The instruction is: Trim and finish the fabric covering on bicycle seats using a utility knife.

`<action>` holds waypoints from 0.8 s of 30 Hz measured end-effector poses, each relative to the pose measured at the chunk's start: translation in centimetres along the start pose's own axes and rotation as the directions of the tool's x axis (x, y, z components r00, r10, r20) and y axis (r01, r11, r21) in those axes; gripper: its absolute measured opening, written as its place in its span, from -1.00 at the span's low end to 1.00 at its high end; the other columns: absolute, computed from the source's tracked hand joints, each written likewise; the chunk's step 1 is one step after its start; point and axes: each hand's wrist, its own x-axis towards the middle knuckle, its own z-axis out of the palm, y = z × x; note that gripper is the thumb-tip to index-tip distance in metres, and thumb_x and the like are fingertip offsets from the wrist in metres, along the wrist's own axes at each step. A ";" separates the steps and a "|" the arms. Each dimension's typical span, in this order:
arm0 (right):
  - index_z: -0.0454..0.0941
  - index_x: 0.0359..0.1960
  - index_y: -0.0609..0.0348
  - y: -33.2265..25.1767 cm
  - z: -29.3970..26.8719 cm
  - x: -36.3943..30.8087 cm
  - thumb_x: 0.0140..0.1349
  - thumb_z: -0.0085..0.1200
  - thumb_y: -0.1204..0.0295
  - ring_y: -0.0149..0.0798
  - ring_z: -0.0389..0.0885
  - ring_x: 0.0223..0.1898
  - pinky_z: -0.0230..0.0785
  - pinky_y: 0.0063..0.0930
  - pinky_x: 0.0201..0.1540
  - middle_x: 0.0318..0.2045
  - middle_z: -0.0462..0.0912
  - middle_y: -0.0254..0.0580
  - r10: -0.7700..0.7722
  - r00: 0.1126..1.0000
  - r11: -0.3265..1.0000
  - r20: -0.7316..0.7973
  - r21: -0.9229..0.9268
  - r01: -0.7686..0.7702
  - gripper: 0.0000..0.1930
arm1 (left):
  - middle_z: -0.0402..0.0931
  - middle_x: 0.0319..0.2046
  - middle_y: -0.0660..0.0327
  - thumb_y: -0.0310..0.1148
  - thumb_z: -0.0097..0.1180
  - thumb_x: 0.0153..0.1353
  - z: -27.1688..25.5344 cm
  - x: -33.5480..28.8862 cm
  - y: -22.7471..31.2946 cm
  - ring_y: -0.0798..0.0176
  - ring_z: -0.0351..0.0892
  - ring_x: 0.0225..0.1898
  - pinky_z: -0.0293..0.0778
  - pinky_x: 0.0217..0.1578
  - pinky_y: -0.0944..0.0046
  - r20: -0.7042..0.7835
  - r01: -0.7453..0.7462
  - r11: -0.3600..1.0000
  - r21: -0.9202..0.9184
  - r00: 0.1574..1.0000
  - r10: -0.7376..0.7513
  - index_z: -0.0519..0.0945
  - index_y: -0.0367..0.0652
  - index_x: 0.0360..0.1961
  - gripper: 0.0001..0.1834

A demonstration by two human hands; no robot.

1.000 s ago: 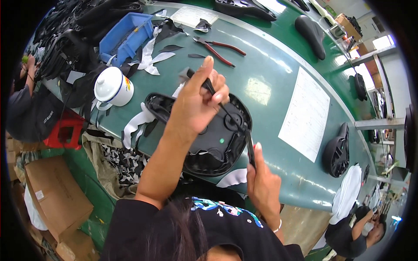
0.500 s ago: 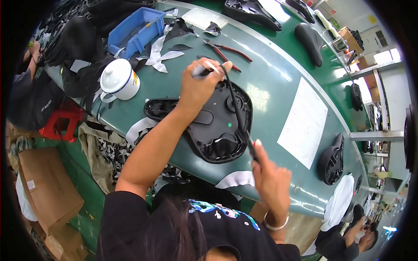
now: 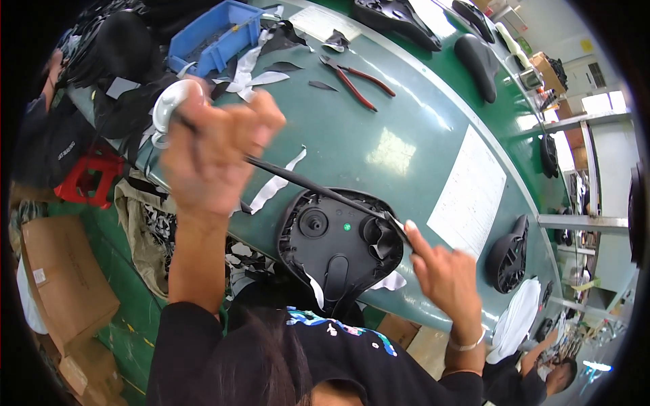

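Note:
An upside-down black bicycle saddle lies near the table's front edge, its hollow underside up and its nose toward me. A narrow black strip stretches taut above it, from the saddle's right rim to my left hand. That hand is raised at the left, smeared by motion, its fingers closed round the strip. My right hand, at the saddle's right side, grips a slim knife-like tool. The tool's pale tip meets the strip at the rim; most of its handle is hidden in my fingers.
Red-handled cutting pliers lie beyond the saddle. A white lidded mug, partly behind my left hand, and a blue bin stand left. Right are a paper sheet and another saddle. Scraps lie about; co-workers are at both sides.
The saddle has turned, its nose swinging from left to toward me. My left hand has swung left, drawing the strip out taut. My right hand has moved slightly right with the tool.

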 end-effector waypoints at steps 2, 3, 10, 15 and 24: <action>0.38 0.21 -0.18 -2.2 -0.1 -2.2 0.13 0.08 0.37 -0.13 0.35 -0.73 0.20 -0.29 -0.57 -0.75 0.41 -0.25 0.119 0.993 0.991 0.007 0.058 -0.119 -0.46 | 0.29 -0.78 0.26 0.07 -0.59 0.41 0.0 0.9 0.8 0.28 0.28 -0.36 0.21 -0.17 0.19 0.121 0.073 0.903 -0.423 0.992 -0.024 0.39 -0.11 -0.70 -0.30; 0.38 0.21 -0.18 -2.3 -0.3 -2.3 0.13 0.08 0.37 -0.13 0.35 -0.73 0.20 -0.29 -0.57 -0.75 0.41 -0.25 0.126 0.992 0.990 0.012 0.064 -0.126 -0.46 | 0.30 -0.74 0.24 0.04 -0.51 0.39 -0.2 0.6 0.5 0.28 0.30 -0.36 0.23 -0.18 0.20 0.211 0.160 0.930 -0.330 0.973 -0.092 0.41 -0.12 -0.66 -0.36; 0.41 0.17 -0.07 0.3 -0.5 -1.0 0.12 0.10 0.38 -0.12 0.43 -0.69 0.22 -0.31 -0.57 -0.68 0.49 -0.18 0.098 0.992 0.973 0.073 0.201 -0.111 -0.49 | 0.43 -0.46 0.10 -0.15 0.06 0.23 5.1 1.7 -8.8 0.25 0.42 -0.35 0.35 -0.25 0.26 0.571 0.406 0.796 0.449 0.554 -0.605 0.52 -0.23 -0.39 -0.69; 0.34 0.23 -0.02 -2.0 2.1 -5.0 0.14 0.10 0.40 -0.13 0.46 -0.71 0.29 -0.33 -0.59 -0.68 0.49 -0.17 0.202 0.979 0.955 -0.027 0.226 -0.191 -0.45 | 0.33 -0.60 0.31 -0.21 0.00 0.29 6.5 4.3 -9.2 0.39 0.28 -0.56 0.24 -0.49 0.39 -0.108 0.701 0.713 0.009 0.710 -0.696 0.42 -0.09 -0.50 -0.74; 0.18 0.29 0.13 -10.0 4.9 -9.1 0.26 0.05 0.41 -0.45 0.48 -0.66 0.37 -0.54 -0.56 -0.58 0.58 -0.23 0.571 0.740 0.046 0.356 0.886 -0.462 -0.44 | 0.34 -0.56 0.28 -0.20 -0.04 0.31 6.0 5.6 -2.8 0.35 0.32 -0.51 0.31 -0.50 0.40 -0.789 -0.496 0.751 0.436 0.192 0.584 0.20 -0.06 -0.59 -0.64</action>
